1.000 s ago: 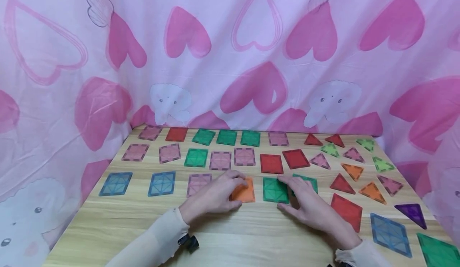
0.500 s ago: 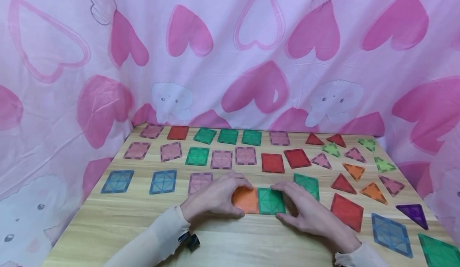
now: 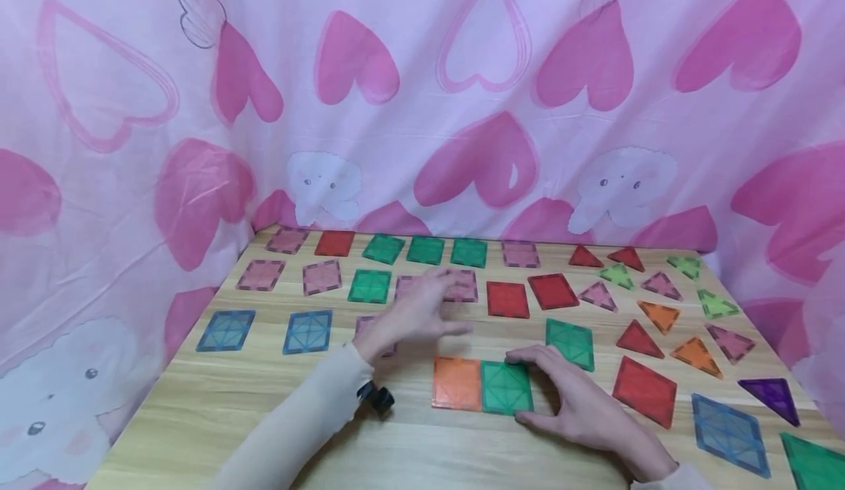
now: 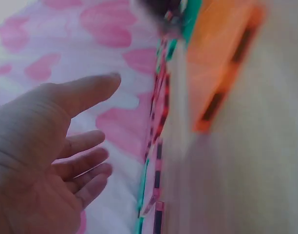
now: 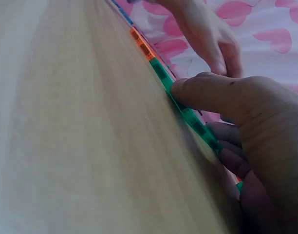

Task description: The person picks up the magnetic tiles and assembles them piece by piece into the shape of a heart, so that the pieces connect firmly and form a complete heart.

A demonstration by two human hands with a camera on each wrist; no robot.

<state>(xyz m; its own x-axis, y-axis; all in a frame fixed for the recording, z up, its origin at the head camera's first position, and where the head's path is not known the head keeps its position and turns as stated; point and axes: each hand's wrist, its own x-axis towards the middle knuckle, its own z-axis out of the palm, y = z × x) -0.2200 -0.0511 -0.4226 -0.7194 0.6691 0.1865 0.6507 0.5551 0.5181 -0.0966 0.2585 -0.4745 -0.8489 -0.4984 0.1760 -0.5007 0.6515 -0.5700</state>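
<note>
An orange square magnetic tile and a green square magnetic tile lie flat, edge to edge, near the front middle of the table. My right hand holds the green one, thumb at its near edge and a finger at its far edge. In the right wrist view the thumb touches that tile's edge. Off to the left, my left hand is raised above the table with nothing in it, its fingers extended. It partly hides pink square tiles behind it.
Rows of square tiles fill the back, among them a red tile and blue tiles. Another green tile lies beyond the right hand. Several triangles, such as an orange one, lie right. A pink heart-print curtain encloses the table.
The green tile has been slid left against the orange tile, and both came nearer the front. My left hand has let go of the orange tile and lifted away toward the back.
</note>
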